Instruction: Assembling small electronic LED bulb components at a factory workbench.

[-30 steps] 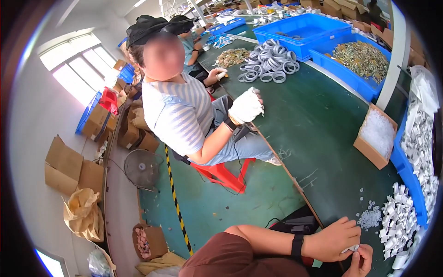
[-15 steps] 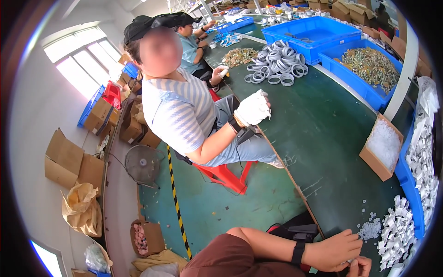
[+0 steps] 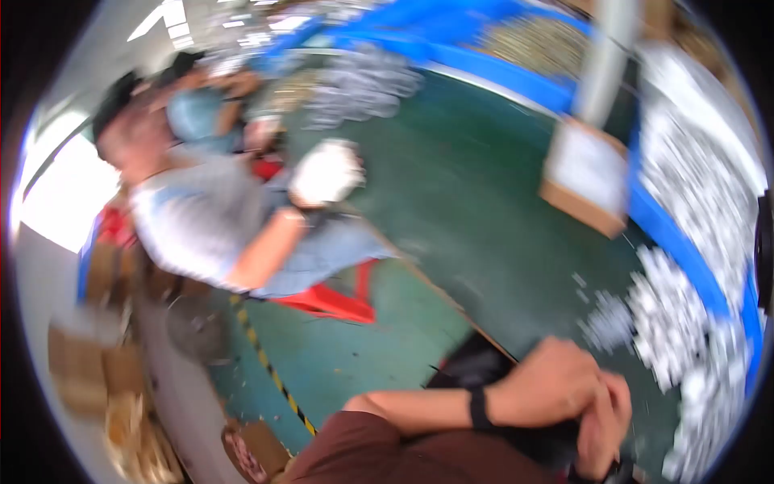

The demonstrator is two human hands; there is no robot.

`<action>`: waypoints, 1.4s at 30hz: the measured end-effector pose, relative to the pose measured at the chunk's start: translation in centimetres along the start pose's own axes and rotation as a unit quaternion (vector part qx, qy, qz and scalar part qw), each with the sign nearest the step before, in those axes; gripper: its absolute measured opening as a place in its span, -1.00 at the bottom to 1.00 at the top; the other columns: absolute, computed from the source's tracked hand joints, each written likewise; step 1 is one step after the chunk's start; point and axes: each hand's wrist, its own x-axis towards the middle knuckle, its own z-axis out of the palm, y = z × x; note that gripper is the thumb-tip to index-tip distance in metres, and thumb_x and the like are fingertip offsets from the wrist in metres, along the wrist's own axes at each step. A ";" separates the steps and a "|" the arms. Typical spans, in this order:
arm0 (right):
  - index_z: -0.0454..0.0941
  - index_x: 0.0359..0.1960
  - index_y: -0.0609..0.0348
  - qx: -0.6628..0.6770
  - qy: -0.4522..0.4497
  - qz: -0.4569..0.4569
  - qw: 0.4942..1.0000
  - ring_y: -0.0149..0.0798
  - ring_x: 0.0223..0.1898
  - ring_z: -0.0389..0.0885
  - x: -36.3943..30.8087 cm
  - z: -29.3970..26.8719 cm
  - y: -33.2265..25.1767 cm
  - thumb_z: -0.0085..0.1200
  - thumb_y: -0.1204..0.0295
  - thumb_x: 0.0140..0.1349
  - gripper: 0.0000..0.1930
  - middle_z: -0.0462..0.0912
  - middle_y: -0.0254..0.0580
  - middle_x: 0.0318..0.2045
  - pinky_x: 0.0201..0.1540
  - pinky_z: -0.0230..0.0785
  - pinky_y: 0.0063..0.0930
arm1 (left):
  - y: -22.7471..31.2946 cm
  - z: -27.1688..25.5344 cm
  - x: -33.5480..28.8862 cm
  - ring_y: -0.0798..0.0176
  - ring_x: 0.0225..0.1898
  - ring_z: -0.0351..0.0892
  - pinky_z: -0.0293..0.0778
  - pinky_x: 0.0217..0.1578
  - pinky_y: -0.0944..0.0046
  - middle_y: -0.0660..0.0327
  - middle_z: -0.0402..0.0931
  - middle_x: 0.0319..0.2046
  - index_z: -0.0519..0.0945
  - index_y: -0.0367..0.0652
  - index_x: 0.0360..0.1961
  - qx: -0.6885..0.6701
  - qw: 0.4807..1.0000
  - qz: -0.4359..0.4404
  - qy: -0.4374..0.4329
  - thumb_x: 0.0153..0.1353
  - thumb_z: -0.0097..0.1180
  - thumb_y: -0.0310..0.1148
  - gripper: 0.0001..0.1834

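My left hand (image 3: 552, 383), with a dark band at its wrist, is bent over at the table's near edge. Its fingers meet those of my right hand (image 3: 606, 415), which comes up from below. Both hands are closed together, and whatever they pinch is hidden and blurred. Just beyond them on the green table (image 3: 484, 218) lies a small heap of tiny translucent pieces (image 3: 608, 321). Beside it is a pile of white plastic parts (image 3: 666, 316), and more white parts (image 3: 713, 403) lie to the right of my hands.
A blue bin (image 3: 679, 248) full of white parts stands at the right. Nearby is a cardboard box (image 3: 574, 203) with clear contents. A co-worker with a white glove (image 3: 326, 173) sits on a red stool (image 3: 329, 302) at the left. Grey rings (image 3: 363, 89) are heaped farther off.
The view has swung to the right and blurred, so the table and co-worker shift left in it. My hands stay together and show higher, with more of the right hand visible.
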 end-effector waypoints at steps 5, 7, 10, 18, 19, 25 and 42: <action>0.61 -0.03 0.38 0.043 0.002 0.021 0.999 -0.28 0.03 0.63 0.8 1.5 -0.7 0.05 0.62 0.40 -0.82 0.68 -0.04 0.00 0.17 0.43 -0.39 | -0.7 -0.1 -0.3 0.16 -0.24 0.53 0.29 -0.21 0.15 0.37 0.62 -0.22 0.59 0.04 -0.29 0.002 0.984 0.038 0.175 -0.06 0.44 -0.45 -0.69; 0.62 -0.04 0.38 0.039 0.023 0.020 0.999 -0.28 0.03 0.64 1.1 1.1 -0.7 0.05 0.65 0.39 -0.82 0.69 -0.04 0.00 0.18 0.44 -0.39 | -1.0 0.5 0.1 0.15 -0.25 0.52 0.29 -0.21 0.15 0.35 0.61 -0.24 0.57 0.03 -0.28 0.001 0.983 0.052 0.174 -0.09 0.45 -0.46 -0.65; 0.63 0.01 0.34 0.077 -0.014 0.032 0.996 -0.38 0.03 0.62 1.1 0.0 -0.4 0.05 0.64 0.43 -0.81 0.69 -0.13 0.02 0.17 0.45 -0.48 | -0.8 1.5 0.4 0.15 -0.25 0.52 0.29 -0.22 0.15 0.34 0.60 -0.25 0.56 0.01 -0.28 0.009 0.984 0.053 0.167 -0.11 0.45 -0.48 -0.64; 0.58 -0.03 0.29 0.057 -0.024 0.032 0.998 -0.48 -0.06 0.60 -0.4 0.2 0.9 0.00 0.62 0.46 -0.85 0.67 -0.26 -0.12 0.03 0.47 -0.55 | -1.0 0.6 -0.4 0.11 -0.25 0.54 0.34 -0.17 0.15 0.28 0.62 -0.24 0.58 -0.04 -0.29 0.011 0.990 0.102 0.100 -0.11 0.46 -0.49 -0.65; 0.57 -0.01 0.28 0.044 -0.051 0.029 0.997 -0.50 -0.08 0.60 -0.5 0.1 1.0 0.00 0.61 0.47 -0.85 0.67 -0.28 -0.13 0.00 0.47 -0.57 | -1.2 0.3 -0.5 0.11 -0.24 0.54 0.33 -0.18 0.13 0.30 0.62 -0.24 0.60 -0.01 -0.30 0.017 0.991 0.103 0.078 -0.10 0.46 -0.47 -0.67; 0.65 -0.07 0.22 -0.151 -0.032 -0.198 0.968 -0.27 -0.02 0.68 -1.5 -2.5 0.5 0.19 0.59 0.36 -0.85 0.70 -0.13 -0.07 0.01 0.51 -0.42 | -4.7 -3.6 -1.7 -0.07 0.07 0.48 0.32 0.11 -0.01 0.05 0.54 0.05 0.57 -0.16 -0.03 0.115 0.988 0.022 0.100 0.08 0.39 -0.46 -0.60; 0.34 0.45 -0.28 -0.695 0.244 0.030 0.676 0.24 0.55 -0.03 -4.8 -29.4 -6.1 0.26 -0.19 0.18 -0.19 0.10 0.02 0.54 0.50 -0.26 0.29 | -4.9 -1.8 -1.5 -0.21 0.53 -0.07 0.12 0.40 -0.12 -0.15 -0.19 0.55 0.09 -0.13 0.56 0.127 0.967 -0.108 0.194 0.28 0.24 -0.40 -0.13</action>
